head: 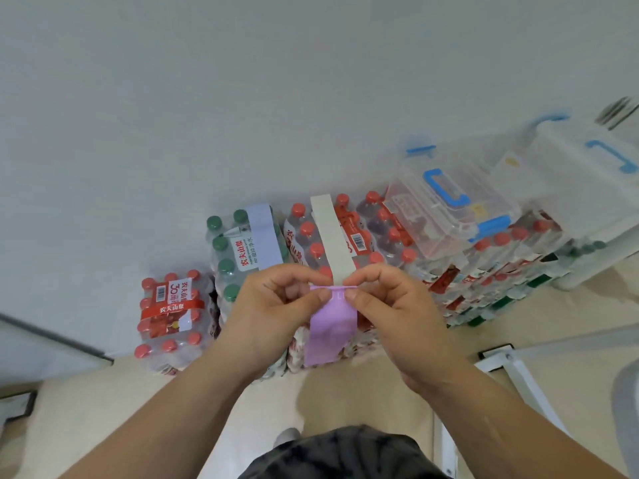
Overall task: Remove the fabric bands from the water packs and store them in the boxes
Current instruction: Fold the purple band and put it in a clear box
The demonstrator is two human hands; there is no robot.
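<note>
Hands come first, held level just above the stacked water packs. The left hand (276, 302) and the right hand (387, 299) each have thumb and forefinger pinched shut on the top edge of a purple band (332, 326), one at either corner, the other fingers curled loosely behind. The band hangs down from that pinched edge over the front of a red-capped pack (325, 250); whether its lower end is free or looped under the pack cannot be told, since the hands and the cloth hide it.

The grip is only at the fingertips, so the likeliest trouble is the cloth slipping out of one pinch, leaving the band dangling from one corner or dropping to the floor (345, 392). If the band is looped under, a sharp pull could drag or tip the pack rather than free the cloth.

Just behind the hands a beige band (332, 236) runs over the top of the same red-capped pack, and to the left a pale blue band (262, 233) lies across a green-capped pack (224, 250). A lower pack with red caps (169, 312) sits further left on the floor.

Farther right, a clear box with blue latches (449, 209) rests on top of more packs, its lid appearing shut, so it would need opening first. A second box (587, 160) sits beyond it, blurred. The wall (242, 98) closes off the back.
</note>
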